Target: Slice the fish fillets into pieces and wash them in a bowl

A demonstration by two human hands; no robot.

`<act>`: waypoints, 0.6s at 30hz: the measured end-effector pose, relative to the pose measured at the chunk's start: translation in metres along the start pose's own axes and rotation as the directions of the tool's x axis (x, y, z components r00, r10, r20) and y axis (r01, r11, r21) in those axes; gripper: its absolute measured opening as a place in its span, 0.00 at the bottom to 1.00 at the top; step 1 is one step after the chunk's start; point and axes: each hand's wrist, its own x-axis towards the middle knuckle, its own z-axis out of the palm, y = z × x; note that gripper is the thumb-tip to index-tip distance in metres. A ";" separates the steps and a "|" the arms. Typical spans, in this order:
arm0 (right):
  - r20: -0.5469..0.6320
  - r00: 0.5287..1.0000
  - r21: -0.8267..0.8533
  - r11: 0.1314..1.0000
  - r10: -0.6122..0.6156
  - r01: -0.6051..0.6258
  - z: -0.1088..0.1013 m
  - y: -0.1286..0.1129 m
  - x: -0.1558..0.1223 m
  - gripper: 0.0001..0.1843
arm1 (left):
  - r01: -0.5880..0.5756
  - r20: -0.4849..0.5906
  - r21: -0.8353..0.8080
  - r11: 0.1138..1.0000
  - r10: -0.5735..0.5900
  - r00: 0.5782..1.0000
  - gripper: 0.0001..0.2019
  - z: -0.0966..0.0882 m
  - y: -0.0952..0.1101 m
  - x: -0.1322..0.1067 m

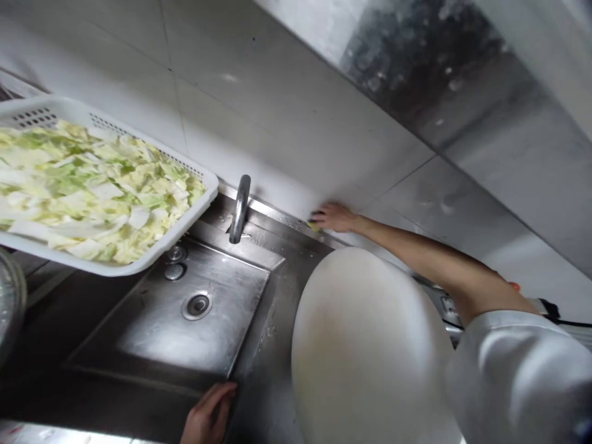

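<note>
Against the wall behind the sink, my right hand (337, 217) is closed on a small yellow and dark sponge (314, 226), pressed to the metal ledge. My right arm reaches over the far edge of a large round white cutting board (365, 345). My left hand (209, 414) is at the near right corner of the steel sink (222, 271), its fingers curled together and nothing visible in them. Part of the left hand is cut off by the bottom of the view.
A white plastic basket (134, 266) of chopped cabbage (92, 191) stands left of the sink. A curved metal faucet (239, 209) rises behind the basin, near the drain (198, 305). At the left edge is a round metal vessel (12, 302). A metal shelf (407, 80) slants overhead.
</note>
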 end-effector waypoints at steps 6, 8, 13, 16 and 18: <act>-0.032 0.980 0.059 0.979 0.199 -0.197 -0.007 0.013 0.115 0.24 | -0.141 0.099 -0.033 0.989 0.144 0.985 0.19 0.059 0.079 0.043; 0.086 0.982 0.091 0.980 0.168 -0.175 0.010 -0.006 0.108 0.20 | -0.137 0.106 -0.026 0.990 0.139 0.985 0.19 0.066 0.085 0.048; 0.164 0.962 0.257 0.932 0.220 -0.257 0.081 -0.050 -0.003 0.21 | -0.081 0.135 -0.061 0.995 0.089 0.987 0.17 0.065 0.084 0.047; 0.218 0.944 0.387 0.866 0.249 -0.318 0.097 -0.067 -0.088 0.19 | -0.088 0.121 -0.060 0.994 0.095 0.988 0.16 0.061 0.087 0.050; 0.266 0.924 0.457 0.808 0.276 -0.373 0.091 -0.068 -0.130 0.16 | -0.106 0.126 -0.048 0.993 0.112 0.986 0.15 0.057 0.089 0.053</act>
